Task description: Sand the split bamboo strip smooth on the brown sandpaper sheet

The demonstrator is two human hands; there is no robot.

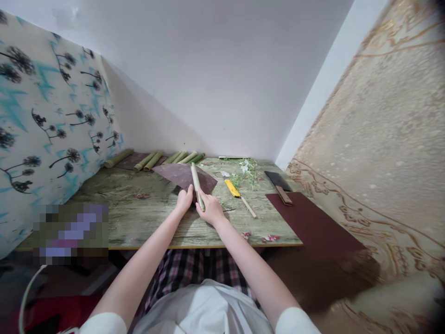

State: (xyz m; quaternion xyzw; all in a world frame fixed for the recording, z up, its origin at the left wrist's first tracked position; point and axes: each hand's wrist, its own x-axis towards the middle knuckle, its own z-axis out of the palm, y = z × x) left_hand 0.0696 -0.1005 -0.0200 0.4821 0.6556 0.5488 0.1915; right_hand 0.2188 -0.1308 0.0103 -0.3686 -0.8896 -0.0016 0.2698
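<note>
Over the middle of the table, a dark brown fan-shaped sheet (177, 175) is held up, tilted, its wide edge away from me. My left hand (184, 200) is closed at the sheet's lower narrow end, thumb up. A pale green bamboo piece (195, 178) stands across the front of the sheet, and the fingers of my right hand (210, 208) wrap its lower end. Whether the bamboo is fixed to the sheet I cannot tell. To the right lie a yellow utility knife (232, 188) and a thin pale stick (248, 207).
Several green bamboo pieces (153, 160) lie along the back wall, some on brown sheets. Leafy cuttings (246, 172) are at the back right. A cleaver (280, 185) with a wooden handle rests partly on a maroon sheet (309, 218) at the right edge. A blurred-out patch (71, 234) covers the front left.
</note>
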